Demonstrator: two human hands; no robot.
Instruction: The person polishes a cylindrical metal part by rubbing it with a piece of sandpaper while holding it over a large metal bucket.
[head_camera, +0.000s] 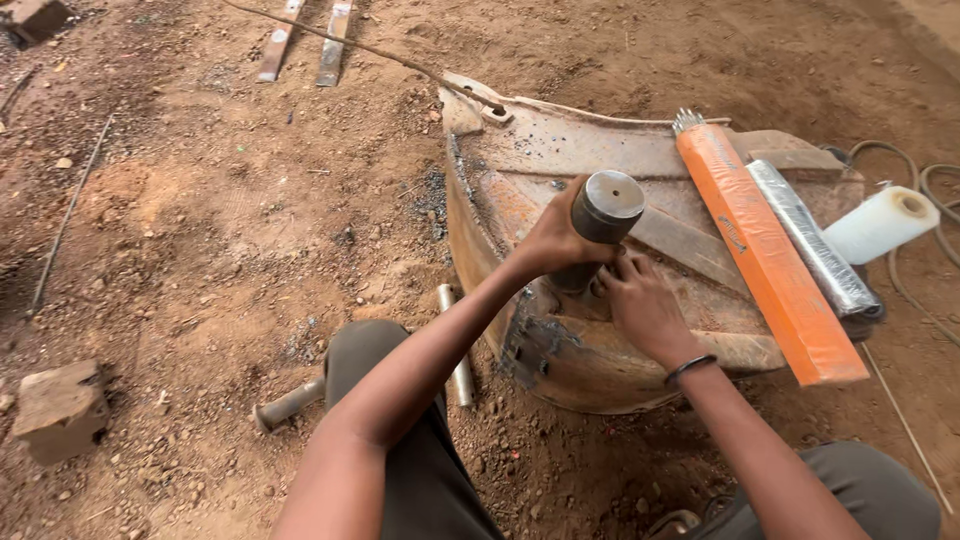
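Head view: my left hand (553, 243) is wrapped around a thick steel pin (603, 222) standing upright on the rusty metal shell (560, 160), and my right hand (641, 305) has its fingers curled at the pin's base. An orange box (765, 255), a silver packet (812, 240) and a white roll (880, 224) lie to the right on the shell.

Left hand (553, 243) gripping a thick grey steel cylinder (604, 219) upright on a rusty curved metal bucket (560, 165), right hand (640, 303) at its base, long orange box (765, 255) alongside, dirt floor (220, 230)
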